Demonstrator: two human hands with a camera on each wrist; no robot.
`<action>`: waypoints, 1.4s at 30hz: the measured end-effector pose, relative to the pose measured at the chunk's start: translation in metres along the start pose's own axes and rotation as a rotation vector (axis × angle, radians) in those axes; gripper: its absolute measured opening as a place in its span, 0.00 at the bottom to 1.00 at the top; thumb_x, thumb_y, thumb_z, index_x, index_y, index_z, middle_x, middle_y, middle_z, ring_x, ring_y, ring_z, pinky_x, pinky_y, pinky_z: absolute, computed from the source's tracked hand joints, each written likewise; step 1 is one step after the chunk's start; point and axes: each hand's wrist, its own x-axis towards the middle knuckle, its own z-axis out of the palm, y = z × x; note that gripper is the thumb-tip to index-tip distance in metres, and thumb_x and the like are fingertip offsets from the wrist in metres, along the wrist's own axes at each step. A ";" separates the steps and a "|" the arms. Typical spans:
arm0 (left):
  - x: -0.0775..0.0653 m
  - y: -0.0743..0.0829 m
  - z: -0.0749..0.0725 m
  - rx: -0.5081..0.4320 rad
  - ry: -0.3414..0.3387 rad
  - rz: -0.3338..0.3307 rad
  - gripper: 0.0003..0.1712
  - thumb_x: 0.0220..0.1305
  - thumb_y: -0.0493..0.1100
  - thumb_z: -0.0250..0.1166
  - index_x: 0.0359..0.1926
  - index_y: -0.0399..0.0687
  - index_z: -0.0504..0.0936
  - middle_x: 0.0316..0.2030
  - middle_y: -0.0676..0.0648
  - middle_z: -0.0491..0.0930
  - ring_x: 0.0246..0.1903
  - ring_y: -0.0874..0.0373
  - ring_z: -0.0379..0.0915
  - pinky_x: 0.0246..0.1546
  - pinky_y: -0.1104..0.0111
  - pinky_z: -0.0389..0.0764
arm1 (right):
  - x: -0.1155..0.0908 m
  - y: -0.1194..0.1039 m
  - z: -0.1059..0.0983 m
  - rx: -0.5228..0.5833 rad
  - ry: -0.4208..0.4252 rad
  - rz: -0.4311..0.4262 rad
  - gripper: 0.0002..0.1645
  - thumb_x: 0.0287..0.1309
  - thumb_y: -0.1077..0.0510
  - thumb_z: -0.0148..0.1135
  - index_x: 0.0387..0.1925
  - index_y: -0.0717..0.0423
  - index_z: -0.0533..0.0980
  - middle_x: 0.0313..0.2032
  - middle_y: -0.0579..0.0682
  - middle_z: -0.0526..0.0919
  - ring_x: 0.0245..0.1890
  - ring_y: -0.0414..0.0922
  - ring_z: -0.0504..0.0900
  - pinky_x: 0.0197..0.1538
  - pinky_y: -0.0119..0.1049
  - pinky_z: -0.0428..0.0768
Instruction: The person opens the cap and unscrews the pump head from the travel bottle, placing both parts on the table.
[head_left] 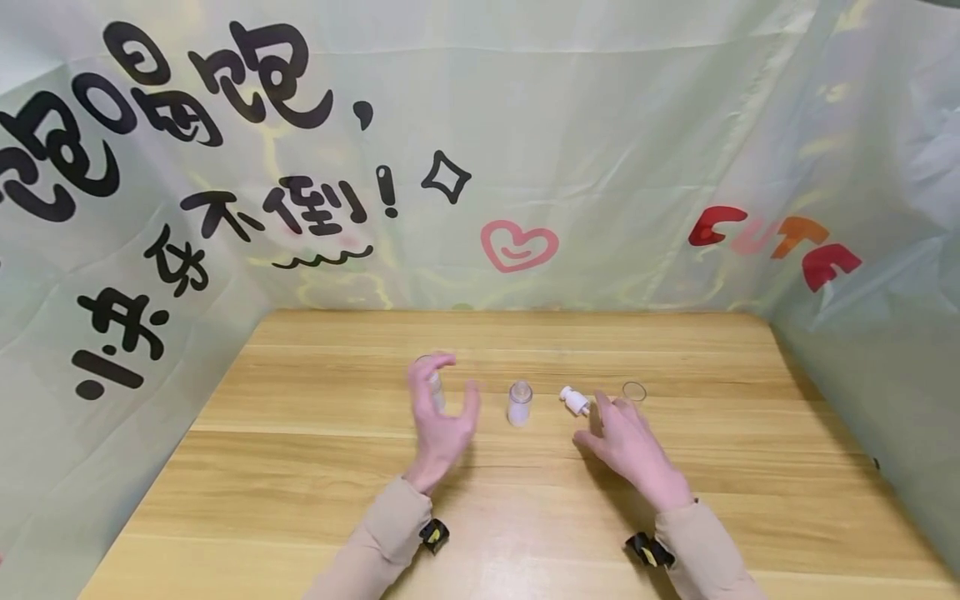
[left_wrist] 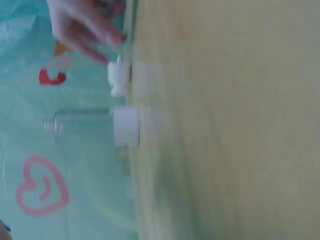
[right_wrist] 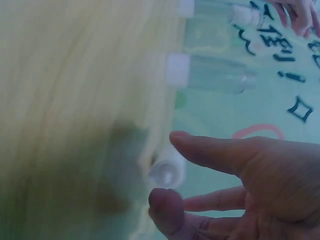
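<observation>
In the head view my left hand point(head_left: 442, 429) is beside a small bottle point(head_left: 437, 392) and partly hides it, thumb and fingers spread apart. A second small bottle point(head_left: 519, 404), clear above and white below, stands uncapped between my hands. To its right a white bottle top point(head_left: 574, 401) lies on its side. My right hand point(head_left: 630, 446) hovers close to this top, its thumb and fingers apart with nothing between them. The right wrist view shows the white top point(right_wrist: 169, 170) near the thumb, and a capped bottle point(right_wrist: 245, 16) near the left hand point(right_wrist: 298, 16).
A thin clear ring point(head_left: 633, 391) lies on the wooden table point(head_left: 510, 517), just beyond my right hand. Printed cloth point(head_left: 600, 150) hangs along the back and both sides of the table. Both wrist views are blurred.
</observation>
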 end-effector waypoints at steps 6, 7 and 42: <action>0.008 -0.021 -0.025 0.138 0.094 -0.265 0.54 0.46 0.42 0.77 0.71 0.42 0.56 0.69 0.37 0.57 0.71 0.48 0.49 0.74 0.47 0.50 | -0.014 -0.011 -0.010 0.090 -0.106 0.081 0.16 0.57 0.54 0.72 0.36 0.63 0.79 0.20 0.48 0.77 0.17 0.41 0.70 0.19 0.30 0.69; 0.008 -0.024 -0.028 0.139 0.052 -0.346 0.61 0.44 0.44 0.80 0.74 0.47 0.51 0.72 0.39 0.52 0.74 0.48 0.44 0.75 0.44 0.47 | -0.015 -0.012 -0.011 0.116 -0.140 0.094 0.14 0.57 0.53 0.71 0.33 0.60 0.79 0.19 0.47 0.78 0.15 0.39 0.70 0.17 0.29 0.68; -0.018 -0.033 -0.032 -0.246 -0.940 -0.697 0.15 0.67 0.34 0.62 0.53 0.37 0.73 0.53 0.34 0.79 0.51 0.54 0.77 0.60 0.57 0.77 | -0.004 -0.049 0.017 0.583 0.039 -0.432 0.26 0.49 0.69 0.74 0.52 0.66 0.77 0.46 0.60 0.84 0.47 0.55 0.85 0.56 0.43 0.85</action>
